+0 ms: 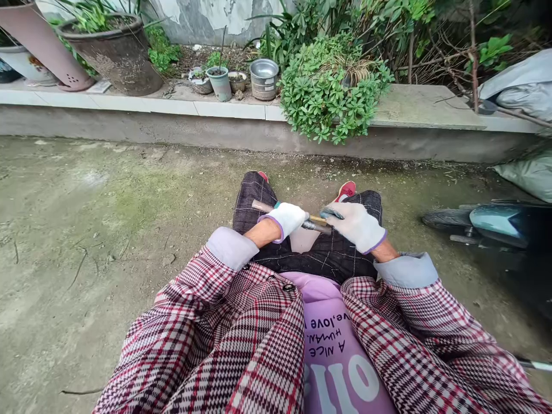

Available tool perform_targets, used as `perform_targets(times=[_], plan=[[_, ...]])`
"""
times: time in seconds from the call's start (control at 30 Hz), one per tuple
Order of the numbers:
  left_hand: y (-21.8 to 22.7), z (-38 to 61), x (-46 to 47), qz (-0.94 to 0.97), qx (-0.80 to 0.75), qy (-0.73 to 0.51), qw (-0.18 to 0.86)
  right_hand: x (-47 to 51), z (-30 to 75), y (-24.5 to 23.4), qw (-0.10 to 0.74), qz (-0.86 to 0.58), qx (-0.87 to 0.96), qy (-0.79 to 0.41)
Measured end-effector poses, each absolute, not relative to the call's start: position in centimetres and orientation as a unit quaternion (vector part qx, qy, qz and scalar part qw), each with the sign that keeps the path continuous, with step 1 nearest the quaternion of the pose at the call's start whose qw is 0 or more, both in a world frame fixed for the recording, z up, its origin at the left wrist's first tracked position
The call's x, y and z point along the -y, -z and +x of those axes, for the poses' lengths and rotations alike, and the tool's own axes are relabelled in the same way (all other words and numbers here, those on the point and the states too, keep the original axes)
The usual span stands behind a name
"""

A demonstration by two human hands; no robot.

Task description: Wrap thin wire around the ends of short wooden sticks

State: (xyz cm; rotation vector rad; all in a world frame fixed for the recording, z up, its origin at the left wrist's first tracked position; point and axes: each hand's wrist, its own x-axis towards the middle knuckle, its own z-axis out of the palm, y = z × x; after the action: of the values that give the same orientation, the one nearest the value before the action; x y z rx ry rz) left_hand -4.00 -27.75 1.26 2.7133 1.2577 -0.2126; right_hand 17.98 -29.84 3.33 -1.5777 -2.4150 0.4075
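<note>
Head view looks down on two gloved hands working close together above the lap. The left hand (287, 219) is curled around a grey-brown tube (262, 206), which slants across the thighs; one end sticks out on the wrist side, and the other runs past the knuckles toward the right hand (357, 224). Beside this second stretch lies a thin yellowish strip (318, 219), reaching from near the left knuckles to the right fingertips. The right hand has its fingers bent over the strip's end, just above the tube's far end; whether it grips the strip, the tube or both I cannot tell. Both gloves are white with purple hems.

Below the tube, a pale pink surface (303, 240) shows between dark checked trousers (254, 195), and a red shoe (346, 190) pokes out beyond the right knee. Grey turned-back cuffs (233, 247) end the sleeves of a checked jacket (190, 305), worn open over a lilac shirt (328, 328) with lettering.

Bare, mossy ground (129, 201) spreads around. To the right is a dark tyre (446, 218). Ahead runs a low ledge (172, 106) carrying a metal pot (264, 83), a pale green pot (220, 86) and a large brown planter (116, 54), with a leafy bush (330, 86) spilling over its edge and whitish sacks (528, 86) at far right.
</note>
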Motion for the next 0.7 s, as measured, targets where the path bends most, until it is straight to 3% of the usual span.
perform_targets(times=[0.17, 0.3, 0.43, 0.5, 0.7], plan=[[-1.6, -4.3, 27.4, 0.868, -0.408, -0.046, 0.279, 28.4, 18.9, -2.1, 0.146, -0.538, 0.800, -0.221], [-2.2, -4.8, 26.1, 0.852, -0.393, -0.097, 0.332, 28.8, 18.1, -1.9, 0.184, -0.547, 0.768, -0.278], [-2.4, -5.3, 25.1, 0.795, -0.419, -0.182, 0.399, 30.1, 16.5, -2.2, 0.162, -0.536, 0.779, -0.281], [-2.6, -5.5, 24.8, 0.785, -0.463, -0.180, 0.371, 30.9, 15.8, -2.6, 0.140, -0.513, 0.796, -0.288], [-2.3, -4.9, 26.2, 0.850, -0.513, 0.008, 0.120, 32.1, 15.2, -4.1, 0.101, -0.496, 0.831, -0.233]])
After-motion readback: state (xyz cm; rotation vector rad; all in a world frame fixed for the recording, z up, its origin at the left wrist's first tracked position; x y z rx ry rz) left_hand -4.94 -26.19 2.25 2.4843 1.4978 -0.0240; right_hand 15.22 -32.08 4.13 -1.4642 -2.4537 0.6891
